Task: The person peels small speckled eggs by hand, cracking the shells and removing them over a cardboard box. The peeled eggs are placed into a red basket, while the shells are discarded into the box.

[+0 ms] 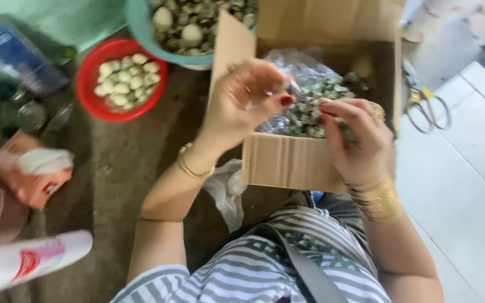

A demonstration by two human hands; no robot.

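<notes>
Hands (242, 98) (354, 140) each pinch a small speckled egg (293, 87) over the brown cardboard box (287, 163) beside an orange packet (32, 185).

brown cardboard box (310, 160) centre, open | orange tissue pack (29, 179) left | white-pink tube (26, 261) bottom-left

Scissors (426, 106) lie right of the box (293, 163).

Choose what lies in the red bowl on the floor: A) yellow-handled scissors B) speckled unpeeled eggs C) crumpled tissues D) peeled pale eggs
D: the red bowl holds smooth, pale peeled eggs, while speckled ones fill the teal bowl and the cardboard box.
</notes>
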